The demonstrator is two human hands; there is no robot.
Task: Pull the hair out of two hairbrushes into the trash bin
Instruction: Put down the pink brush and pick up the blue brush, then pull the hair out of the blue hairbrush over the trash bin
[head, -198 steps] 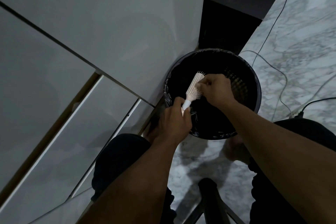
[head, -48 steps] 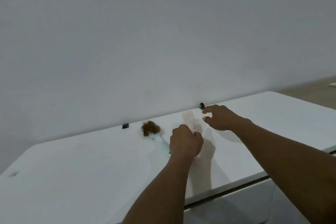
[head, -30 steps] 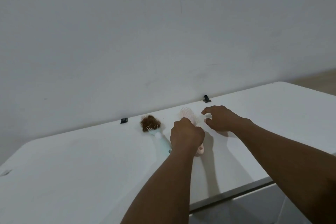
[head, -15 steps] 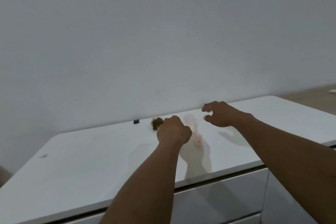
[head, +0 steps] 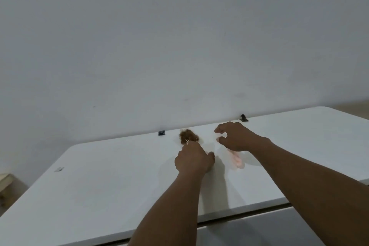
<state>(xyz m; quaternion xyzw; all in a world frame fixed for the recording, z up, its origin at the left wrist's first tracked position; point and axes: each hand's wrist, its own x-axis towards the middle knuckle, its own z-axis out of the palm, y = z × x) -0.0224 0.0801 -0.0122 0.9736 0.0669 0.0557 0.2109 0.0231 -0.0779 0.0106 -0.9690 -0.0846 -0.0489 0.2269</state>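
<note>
Brown hair (head: pixel 187 136); pink brush (head: pixel 236 161); white countertop (head: pixel 99 185).

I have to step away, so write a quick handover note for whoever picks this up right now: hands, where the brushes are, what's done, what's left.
Left hand: fist closed over the handle of the hair-filled brush on the white countertop; its brown hair clump shows just beyond the knuckles.
Right hand: open, fingers curled, holding nothing, above the pink brush.
Pink brush: lies blurred on the countertop under the right hand; no hair is visible on it.
Done: the pink brush seems to be cleaned.
Left: carry the hair-filled brush to the trash bin, which is out of view, and pull its hair out into it.
</note>
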